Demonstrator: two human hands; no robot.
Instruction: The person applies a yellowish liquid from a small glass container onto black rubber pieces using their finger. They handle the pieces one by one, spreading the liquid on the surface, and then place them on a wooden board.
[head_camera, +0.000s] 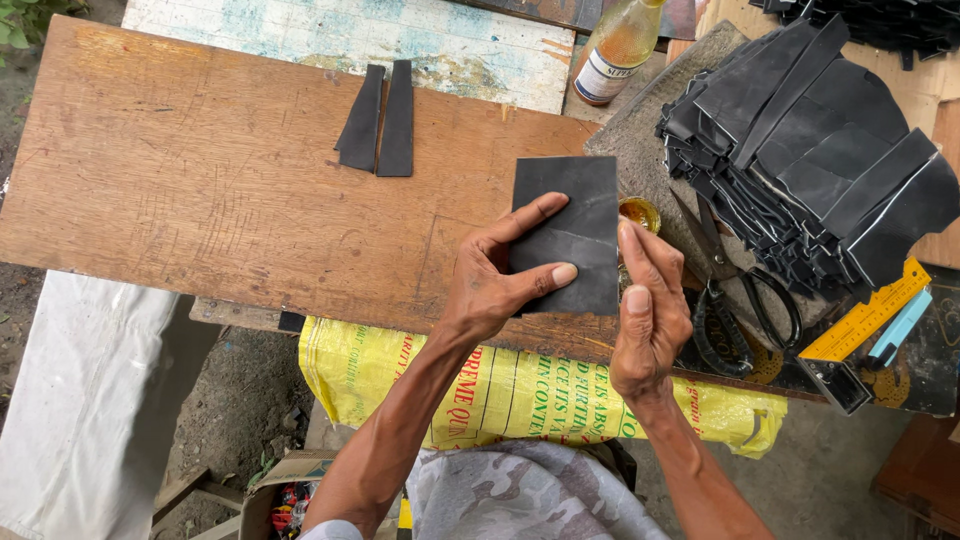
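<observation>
Item: dark rectangular sheet (570, 225) held above the wooden counter (200, 180) | Left hand (495, 275) pinches its left edge, thumb on top | Right hand (650, 310) closed on right edge | Handling: likely light, flexible, matte, creased; support both edges.

a scratched brown wooden tabletop (200, 180) fills the middle under flat daylight. behind it lies a board with worn, flaking pale blue paint (350, 35). below the edge hangs a yellow woven sack (520, 390), and a white cloth (80, 400) drapes at the left. the floor is bare grey dirt (240, 400), with green leaves (25, 20) in the top left corner.
</observation>
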